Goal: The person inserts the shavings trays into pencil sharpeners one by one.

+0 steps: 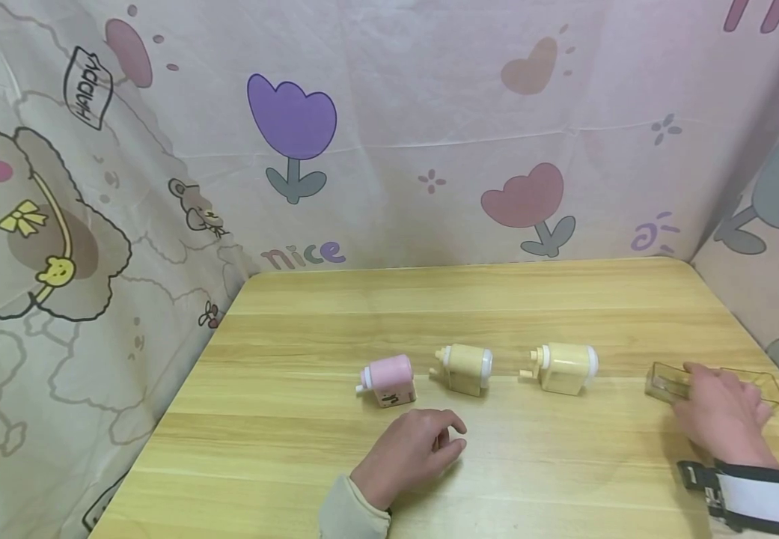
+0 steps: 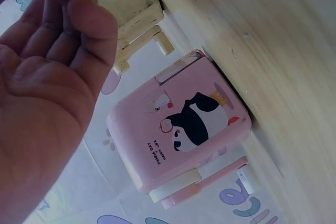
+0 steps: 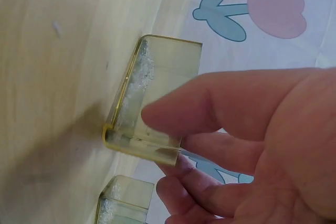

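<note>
A pink crank pencil sharpener (image 1: 392,380) with a panda print stands left of two yellow crank pencil sharpeners, the middle one (image 1: 466,369) and the right one (image 1: 566,367). My left hand (image 1: 412,453) hovers in front of the pink sharpener, fingers loosely curled, holding nothing. At the right, my right hand (image 1: 726,412) pinches a clear yellowish shavings drawer (image 3: 163,61), thumb on the near side and fingers behind. Pale residue lines the drawer's inside. A second clear yellow drawer (image 1: 771,385) lies just right of that hand, partly hidden by it.
The wood-grain table (image 1: 281,442) meets a printed cloth backdrop (image 1: 396,150) at the back and both sides. A band with a white panel (image 1: 762,500) wraps the right wrist. The right-hand drawer is close to the table's right edge.
</note>
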Available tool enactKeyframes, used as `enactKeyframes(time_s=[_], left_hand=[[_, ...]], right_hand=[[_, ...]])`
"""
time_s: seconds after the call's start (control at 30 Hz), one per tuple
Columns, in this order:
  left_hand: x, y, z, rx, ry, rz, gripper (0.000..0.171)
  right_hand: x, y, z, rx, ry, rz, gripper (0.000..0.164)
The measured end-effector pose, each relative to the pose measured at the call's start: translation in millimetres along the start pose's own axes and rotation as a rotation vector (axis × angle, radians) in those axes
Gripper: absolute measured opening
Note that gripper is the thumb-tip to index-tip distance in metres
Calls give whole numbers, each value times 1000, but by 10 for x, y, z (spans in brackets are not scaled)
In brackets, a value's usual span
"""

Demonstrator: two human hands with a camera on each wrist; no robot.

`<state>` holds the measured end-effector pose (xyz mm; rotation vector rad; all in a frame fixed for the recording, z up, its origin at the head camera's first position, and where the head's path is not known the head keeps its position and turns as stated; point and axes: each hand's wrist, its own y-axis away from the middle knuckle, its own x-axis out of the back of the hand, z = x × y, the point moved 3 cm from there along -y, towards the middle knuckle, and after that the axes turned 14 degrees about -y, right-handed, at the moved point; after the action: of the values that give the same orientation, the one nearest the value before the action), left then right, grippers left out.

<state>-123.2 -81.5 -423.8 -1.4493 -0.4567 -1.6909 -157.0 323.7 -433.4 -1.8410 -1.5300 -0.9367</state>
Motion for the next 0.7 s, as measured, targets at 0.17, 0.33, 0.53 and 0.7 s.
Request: enactKeyframes(time_s=[0.17,0.33,0.53,0.7], left_hand=[[-8,3,-1,3,-1,-8,11],[-14,7,-4,17,14,-23,12],[-15,8,-6,21,12,-27,12],[-12,5,-5,24,11,-31,12]], right_hand=[[19,-18,7,33,4,-3,67],[21,-25,-18,86,-22,-35,63],[9,-32,-31,82,-95,-116,70],[13,-29,-80,117,-117,-172,71]])
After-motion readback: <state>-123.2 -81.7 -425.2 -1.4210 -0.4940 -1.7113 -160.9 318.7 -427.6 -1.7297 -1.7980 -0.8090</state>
